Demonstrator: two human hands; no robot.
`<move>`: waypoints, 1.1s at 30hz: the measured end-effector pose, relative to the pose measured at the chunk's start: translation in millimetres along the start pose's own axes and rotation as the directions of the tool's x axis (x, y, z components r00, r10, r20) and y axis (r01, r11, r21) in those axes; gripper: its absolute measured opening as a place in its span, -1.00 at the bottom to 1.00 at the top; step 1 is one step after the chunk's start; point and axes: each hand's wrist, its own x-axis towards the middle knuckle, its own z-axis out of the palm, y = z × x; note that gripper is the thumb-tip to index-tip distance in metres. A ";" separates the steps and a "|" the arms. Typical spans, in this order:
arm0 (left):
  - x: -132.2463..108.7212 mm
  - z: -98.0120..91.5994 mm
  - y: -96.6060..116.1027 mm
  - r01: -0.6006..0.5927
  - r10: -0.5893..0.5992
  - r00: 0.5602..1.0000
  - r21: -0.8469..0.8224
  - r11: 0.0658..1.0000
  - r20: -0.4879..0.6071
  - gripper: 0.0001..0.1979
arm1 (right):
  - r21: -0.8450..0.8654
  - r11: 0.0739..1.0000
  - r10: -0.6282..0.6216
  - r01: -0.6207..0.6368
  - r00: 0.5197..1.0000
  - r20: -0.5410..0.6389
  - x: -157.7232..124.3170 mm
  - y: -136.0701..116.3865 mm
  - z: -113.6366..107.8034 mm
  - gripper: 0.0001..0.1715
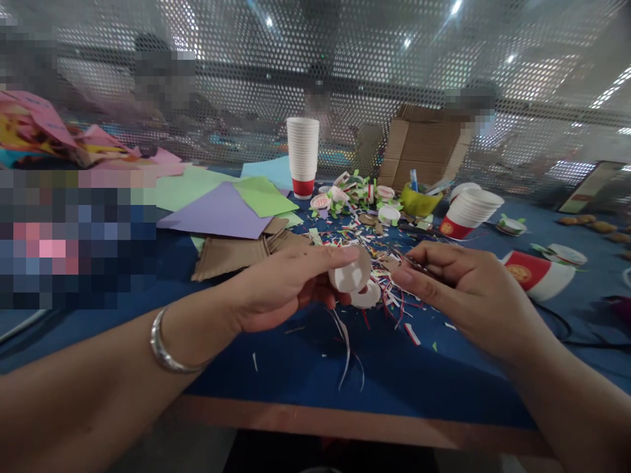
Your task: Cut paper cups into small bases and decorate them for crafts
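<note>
Paper cup base [351,272]: white, round

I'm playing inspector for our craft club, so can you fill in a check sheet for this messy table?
Surface: blue table, strewn with paper scraps.
Job's things: white paper disc; second disc lies just below it.
Clutter: cup stack, tipped cups, coloured sheets, cardboard pieces.
Hands: left hand pinches the disc; right hand curled, contents unclear.
Cables: black cable at right.
Surroundings: mesh screen, cardboard box.
</note>
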 end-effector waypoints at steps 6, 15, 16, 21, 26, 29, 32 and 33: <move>-3.2 8.0 -7.4 0.109 -0.122 0.990 0.154 0.982 0.075 -0.56 | 0.038 0.999 -0.011 0.012 1.000 -0.007 1.6 3.6 9.4 -0.66; -6.7 14.8 -6.3 0.037 -0.072 0.994 0.379 0.925 0.077 -0.69 | 0.032 0.999 -0.004 0.003 1.000 0.030 1.5 7.4 16.7 -0.68; -6.4 14.4 -5.9 0.031 -0.062 0.996 0.418 0.908 0.063 -0.72 | 0.031 1.000 0.003 -0.004 0.999 0.032 1.0 8.0 16.5 -0.68; -5.6 11.7 -6.8 -0.015 0.024 1.000 0.583 0.812 -0.007 -0.75 | 0.083 0.995 0.057 -0.064 0.995 0.080 1.3 9.7 16.3 -0.67; -4.3 12.4 -8.9 -0.044 0.035 0.999 0.517 0.855 0.028 -0.77 | 0.239 0.964 0.096 -0.120 0.989 0.110 3.6 6.8 15.4 -0.70; -3.4 12.7 -9.3 -0.052 0.023 0.997 0.408 0.912 0.076 -0.73 | 0.384 0.909 0.115 -0.164 0.982 0.149 3.9 6.5 13.6 -0.70; -3.8 11.5 -9.0 -0.042 -0.006 0.990 0.335 0.941 0.139 -0.67 | 0.460 0.865 0.125 -0.201 0.974 0.191 4.0 7.8 11.3 -0.70; -4.0 11.0 -8.8 -0.035 -0.018 0.987 0.328 0.944 0.158 -0.66 | 0.474 0.853 0.131 -0.217 0.969 0.208 4.1 8.3 10.6 -0.70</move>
